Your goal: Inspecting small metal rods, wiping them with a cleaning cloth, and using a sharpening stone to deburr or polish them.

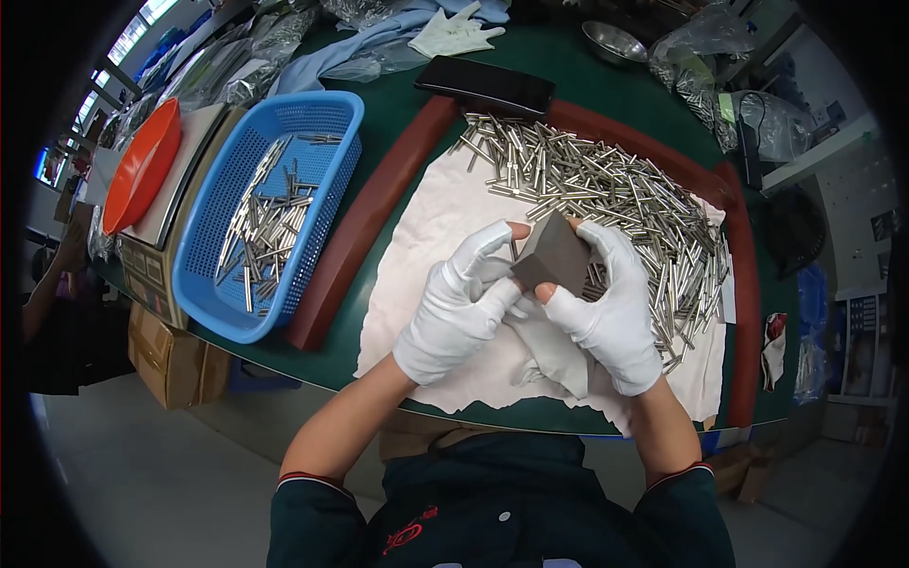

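Observation:
A dark grey block (559,254), like a sanding block, is tilted over the cloth with my right hand (615,312) gripping it between thumb and fingers. At its left edge, my left hand (459,303) is closed in a pinch; a short dark sliver shows between the fingertips, too small to name. Both hands wear white gloves with bare fingertips. Beneath them is a pale pink cloth (417,256), with a crumpled white cloth (549,350) below the block. Beyond and to the right, many loose metal pins (615,175) lie heaped.
A dark red padded border (355,237) frames the cloth on the green table (379,123). On the left stand a blue basket (204,275) holding metal pins and a scale with an orange tray (142,170). A black phone (485,85) and a metal bowl (615,43) are behind.

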A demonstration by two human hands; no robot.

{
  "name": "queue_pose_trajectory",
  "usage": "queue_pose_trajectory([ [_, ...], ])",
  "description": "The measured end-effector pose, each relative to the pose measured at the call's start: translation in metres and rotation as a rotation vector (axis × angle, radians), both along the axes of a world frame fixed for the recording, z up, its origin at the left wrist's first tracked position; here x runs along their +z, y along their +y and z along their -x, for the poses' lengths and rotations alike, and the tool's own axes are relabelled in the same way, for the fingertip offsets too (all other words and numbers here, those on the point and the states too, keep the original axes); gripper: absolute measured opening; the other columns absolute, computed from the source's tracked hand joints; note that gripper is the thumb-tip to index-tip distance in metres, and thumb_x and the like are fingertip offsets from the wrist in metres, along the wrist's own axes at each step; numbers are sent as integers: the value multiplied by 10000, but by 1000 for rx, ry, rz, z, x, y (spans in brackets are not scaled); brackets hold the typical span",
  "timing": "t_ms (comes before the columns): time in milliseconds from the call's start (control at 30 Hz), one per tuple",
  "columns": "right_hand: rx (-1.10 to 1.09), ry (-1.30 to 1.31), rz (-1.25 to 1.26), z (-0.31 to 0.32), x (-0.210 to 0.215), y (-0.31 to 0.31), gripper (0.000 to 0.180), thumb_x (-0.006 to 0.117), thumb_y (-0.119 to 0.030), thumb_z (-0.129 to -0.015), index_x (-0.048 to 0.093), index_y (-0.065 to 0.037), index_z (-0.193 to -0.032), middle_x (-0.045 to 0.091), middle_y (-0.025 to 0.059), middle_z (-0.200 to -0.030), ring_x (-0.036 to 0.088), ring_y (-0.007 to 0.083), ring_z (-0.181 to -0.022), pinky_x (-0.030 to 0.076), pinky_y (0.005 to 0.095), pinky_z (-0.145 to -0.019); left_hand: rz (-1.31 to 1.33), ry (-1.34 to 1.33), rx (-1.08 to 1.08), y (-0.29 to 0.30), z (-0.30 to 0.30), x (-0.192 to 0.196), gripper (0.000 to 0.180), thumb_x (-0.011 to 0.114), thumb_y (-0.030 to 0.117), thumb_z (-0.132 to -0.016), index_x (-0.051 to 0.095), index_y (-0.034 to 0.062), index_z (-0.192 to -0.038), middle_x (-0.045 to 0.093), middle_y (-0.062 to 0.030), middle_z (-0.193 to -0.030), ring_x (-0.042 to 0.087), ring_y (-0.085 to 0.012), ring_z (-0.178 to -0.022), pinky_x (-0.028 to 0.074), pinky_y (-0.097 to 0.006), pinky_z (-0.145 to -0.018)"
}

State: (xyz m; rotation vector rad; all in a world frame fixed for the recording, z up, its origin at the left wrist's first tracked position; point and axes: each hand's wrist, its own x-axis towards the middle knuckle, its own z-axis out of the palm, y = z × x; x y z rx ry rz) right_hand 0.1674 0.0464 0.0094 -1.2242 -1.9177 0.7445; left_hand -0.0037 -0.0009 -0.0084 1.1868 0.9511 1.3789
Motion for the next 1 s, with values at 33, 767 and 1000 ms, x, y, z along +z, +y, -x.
queue_pose_trajectory([
  [33,-76,-3,26,-1,0,4,644,799,-315,-579,589,16,-1091,583,148,-1023,545,285,-976,449,380,-867,61,-21,-53,0,2,2,497,499,-78,-889,383,49,-1355,637,-111,-951,661,-163,-786,553,-286,-721],
  [767,-25,-106,121,-2,2,5,638,764,-326,-600,588,14,-1110,563,145,-1007,540,277,-975,451,372,-849,265,-35,-79,3,-1,2,529,481,-74,-885,398,90,-1381,633,-61,-869,620,-101,-716,543,-256,-690],
  [1000,-44,-63,125,-5,3,6,623,768,-315,-589,612,20,-1090,576,150,-1008,553,288,-975,456,367,-852,254,14,-91,2,-1,4,543,467,-76,-885,388,103,-1391,629,-51,-844,621,-99,-729,542,-249,-695],
])
